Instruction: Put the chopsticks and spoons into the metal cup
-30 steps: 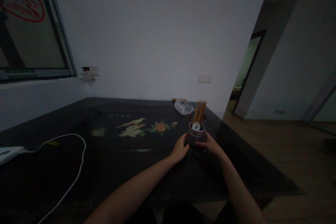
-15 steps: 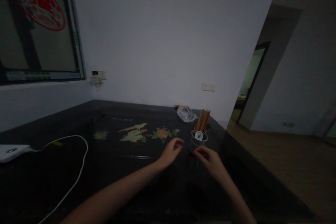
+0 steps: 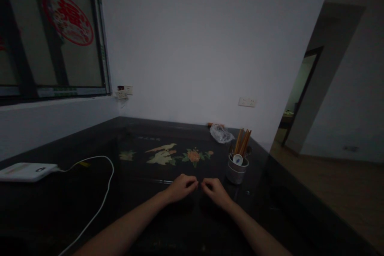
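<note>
Black lacquer spreads under both my arms in the head view, a table (image 3: 90, 140) inlaid with pale birds and an orange flower (image 3: 180, 155). My left hand (image 3: 181, 186) and right hand (image 3: 215, 191) rest on it side by side, knuckles up, fingers curled under, the fingertips nearly meeting between them. Nothing shows in either hand, though the light is too dim to tell whether the fingers pinch something small.

A grey cup (image 3: 237, 171) stands upright just beyond and to the right of my right hand, near it but apart. It holds a sheaf of chopsticks (image 3: 243, 141) leaning to the right and a white spoon (image 3: 238, 159) at its rim.

Farther back, by the wall, lies a crumpled clear bag (image 3: 221, 133). At far left a flat white device (image 3: 27, 171) sits on the table, its white cable (image 3: 102, 200) looping toward me. A window (image 3: 18, 48) with a red paper cutting (image 3: 69, 18) fills the upper left; a doorway (image 3: 300, 92) opens at right.

By my reading, the hands are at rest, with the cup set down and out of my grip. Any reach back to it would call for the right hand to go forward and right and close low on the wall, since the tall chopsticks make it top-heavy.
</note>
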Demonstrator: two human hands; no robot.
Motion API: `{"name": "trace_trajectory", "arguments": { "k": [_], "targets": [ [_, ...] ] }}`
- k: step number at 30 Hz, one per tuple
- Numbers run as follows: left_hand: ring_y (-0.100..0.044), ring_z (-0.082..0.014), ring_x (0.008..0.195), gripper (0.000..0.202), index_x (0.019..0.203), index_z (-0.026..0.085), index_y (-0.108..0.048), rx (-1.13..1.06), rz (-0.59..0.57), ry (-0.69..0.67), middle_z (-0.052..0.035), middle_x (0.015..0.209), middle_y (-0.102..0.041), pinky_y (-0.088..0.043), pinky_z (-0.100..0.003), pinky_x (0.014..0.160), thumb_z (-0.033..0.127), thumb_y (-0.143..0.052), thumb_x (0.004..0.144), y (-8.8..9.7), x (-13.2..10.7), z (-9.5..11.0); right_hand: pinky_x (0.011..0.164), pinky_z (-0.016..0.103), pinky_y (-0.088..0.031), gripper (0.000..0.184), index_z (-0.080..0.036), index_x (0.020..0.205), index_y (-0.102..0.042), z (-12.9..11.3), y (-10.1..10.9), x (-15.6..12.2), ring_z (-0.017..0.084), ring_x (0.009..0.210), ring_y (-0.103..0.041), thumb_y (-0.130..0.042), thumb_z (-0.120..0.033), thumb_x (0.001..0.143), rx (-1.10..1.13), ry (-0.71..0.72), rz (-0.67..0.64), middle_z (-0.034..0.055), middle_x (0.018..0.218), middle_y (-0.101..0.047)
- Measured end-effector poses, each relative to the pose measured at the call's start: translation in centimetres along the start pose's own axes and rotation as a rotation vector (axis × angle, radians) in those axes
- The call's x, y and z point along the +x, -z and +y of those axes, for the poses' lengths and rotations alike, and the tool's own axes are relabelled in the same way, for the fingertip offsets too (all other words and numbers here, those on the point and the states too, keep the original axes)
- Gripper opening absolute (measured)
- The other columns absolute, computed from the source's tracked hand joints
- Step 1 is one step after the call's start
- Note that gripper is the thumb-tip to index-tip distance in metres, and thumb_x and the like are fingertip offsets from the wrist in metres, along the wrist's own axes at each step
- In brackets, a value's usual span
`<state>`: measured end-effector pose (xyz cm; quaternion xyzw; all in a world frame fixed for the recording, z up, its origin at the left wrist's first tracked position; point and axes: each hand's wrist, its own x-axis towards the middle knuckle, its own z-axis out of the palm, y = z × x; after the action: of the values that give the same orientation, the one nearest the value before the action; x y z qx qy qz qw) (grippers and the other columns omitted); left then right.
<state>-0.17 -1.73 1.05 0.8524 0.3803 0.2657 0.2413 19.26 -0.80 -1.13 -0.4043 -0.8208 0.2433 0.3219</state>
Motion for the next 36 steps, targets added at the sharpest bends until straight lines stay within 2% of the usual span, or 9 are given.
{"name": "trace_trajectory", "arguments": {
  "k": [4, 11, 26, 36],
  "targets": [
    [-0.045, -0.0087, 0.057, 0.031, 0.070, 0.016, -0.059, 0.075, -0.054, -0.047, 0.0037, 0.059, -0.052, -0.031, -0.019, 0.057, 0.031, -0.041, 0.089, -0.57, -0.03, -0.48, 0.053, 0.021, -0.025, 0.025, -0.017, 0.056, -0.045, -0.28, -0.02, -0.01, 0.010, 0.054, -0.037, -0.046, -0.022, 0.080, 0.036, -0.013, 0.012, -0.0047, 0.053, -0.041],
    [-0.045, -0.0090, 0.055, 0.030, 0.070, 0.016, -0.059, 0.113, -0.073, -0.071, 0.0034, 0.059, -0.052, -0.030, -0.019, 0.055, 0.030, -0.041, 0.089, -0.58, -0.13, -0.39, 0.052, 0.022, -0.023, 0.023, -0.017, 0.054, -0.042, -0.57, -0.07, 0.10, 0.009, 0.053, -0.034, -0.046, -0.021, 0.076, 0.051, -0.033, -0.014, -0.0053, 0.052, -0.039],
    [-0.047, -0.0081, 0.056, 0.026, 0.073, 0.015, -0.061, 0.142, -0.121, -0.070, 0.0023, 0.062, -0.056, -0.031, -0.018, 0.055, 0.026, -0.042, 0.088, -0.75, 0.00, -0.62, 0.052, 0.021, -0.022, 0.019, -0.016, 0.054, -0.043, -0.17, 0.01, 0.22, 0.009, 0.054, -0.035, -0.045, -0.017, 0.073, 0.032, -0.069, -0.034, -0.0053, 0.053, -0.039],
    [-0.050, -0.0083, 0.058, 0.025, 0.075, 0.015, -0.061, 0.131, -0.111, -0.083, 0.0023, 0.064, -0.058, -0.033, -0.017, 0.058, 0.025, -0.042, 0.088, -0.78, -0.12, -0.73, 0.053, 0.021, -0.024, 0.019, -0.016, 0.054, -0.043, -0.02, 0.07, 0.27, 0.009, 0.055, -0.035, -0.045, -0.017, 0.073, 0.037, -0.076, -0.043, -0.0052, 0.052, -0.039]
  ]
}}
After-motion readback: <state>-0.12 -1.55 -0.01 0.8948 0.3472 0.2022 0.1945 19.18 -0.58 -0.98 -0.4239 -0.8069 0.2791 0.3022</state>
